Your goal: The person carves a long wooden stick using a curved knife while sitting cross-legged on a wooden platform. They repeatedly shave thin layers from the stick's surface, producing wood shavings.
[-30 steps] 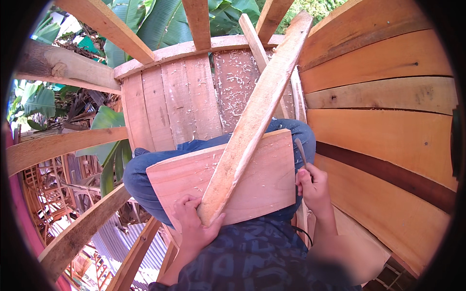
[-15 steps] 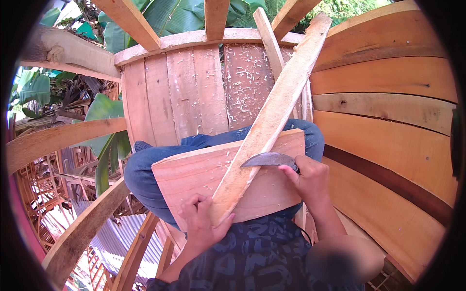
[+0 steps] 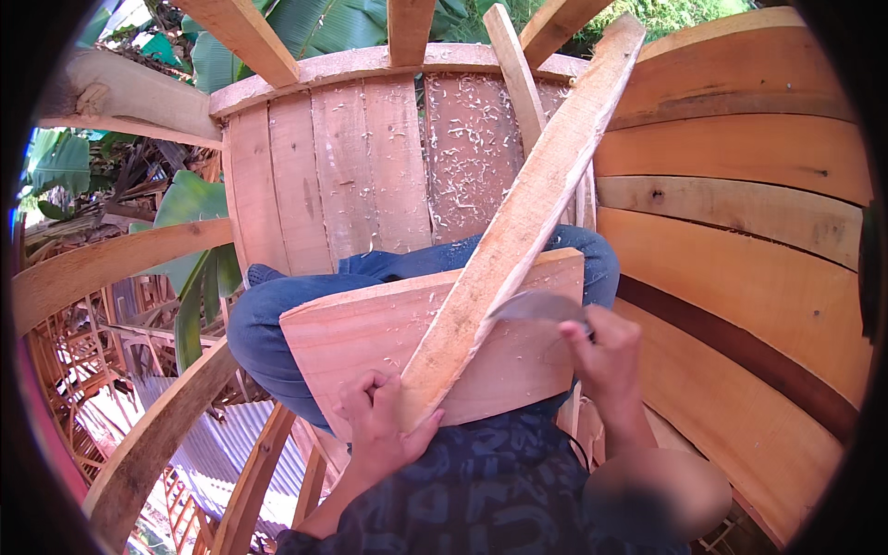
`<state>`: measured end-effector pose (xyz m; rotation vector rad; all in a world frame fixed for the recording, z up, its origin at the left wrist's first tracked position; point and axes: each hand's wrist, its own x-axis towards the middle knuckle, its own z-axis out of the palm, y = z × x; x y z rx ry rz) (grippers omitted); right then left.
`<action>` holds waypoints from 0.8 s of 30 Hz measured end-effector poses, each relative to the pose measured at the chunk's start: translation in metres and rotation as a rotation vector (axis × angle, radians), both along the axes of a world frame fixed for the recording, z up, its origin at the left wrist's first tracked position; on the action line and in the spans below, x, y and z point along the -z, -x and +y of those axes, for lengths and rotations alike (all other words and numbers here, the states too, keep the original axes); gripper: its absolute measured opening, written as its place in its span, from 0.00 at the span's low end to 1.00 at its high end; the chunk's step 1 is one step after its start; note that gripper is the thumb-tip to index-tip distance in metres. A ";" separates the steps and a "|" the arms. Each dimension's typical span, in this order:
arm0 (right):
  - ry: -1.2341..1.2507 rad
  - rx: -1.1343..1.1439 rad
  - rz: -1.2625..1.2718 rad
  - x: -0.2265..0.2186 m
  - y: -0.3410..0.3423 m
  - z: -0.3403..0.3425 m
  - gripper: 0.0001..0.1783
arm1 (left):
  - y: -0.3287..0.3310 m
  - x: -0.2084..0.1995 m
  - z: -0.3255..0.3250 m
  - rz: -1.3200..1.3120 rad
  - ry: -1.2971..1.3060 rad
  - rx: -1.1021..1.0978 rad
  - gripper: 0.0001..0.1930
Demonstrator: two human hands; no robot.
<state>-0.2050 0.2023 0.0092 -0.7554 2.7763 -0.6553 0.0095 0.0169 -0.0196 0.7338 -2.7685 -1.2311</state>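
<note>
Across my lap lies a wide flat board (image 3: 370, 342). A long rough-edged wooden plank (image 3: 518, 203) slants over it, from my waist up toward the far right. Its near end is gripped by my left hand (image 3: 384, 416), thumb on one side and fingers curled on the other. My right hand (image 3: 606, 347) is closed round a knife with a curved blade (image 3: 541, 306); the handle is mostly hidden in the fist. The blade points left, its tip close to the plank's right edge; blur hides whether they touch.
Wood shavings (image 3: 472, 148) are scattered over the slatted floor (image 3: 342, 176) beyond my crossed legs. A narrow stick (image 3: 516, 83) leans behind the plank. On the right rises a wall of horizontal boards (image 3: 731, 240); on the left, open wooden rails (image 3: 120, 264) with leaves and corrugated sheeting (image 3: 231, 453) below.
The knife has moved right, from over the plank's face to its right edge, and my right hand shifted slightly right and down. My left hand keeps its hold on the plank.
</note>
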 end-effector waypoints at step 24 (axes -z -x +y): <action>-0.001 0.428 0.088 0.045 0.077 0.027 0.34 | -0.015 -0.009 0.002 -0.067 0.090 0.022 0.33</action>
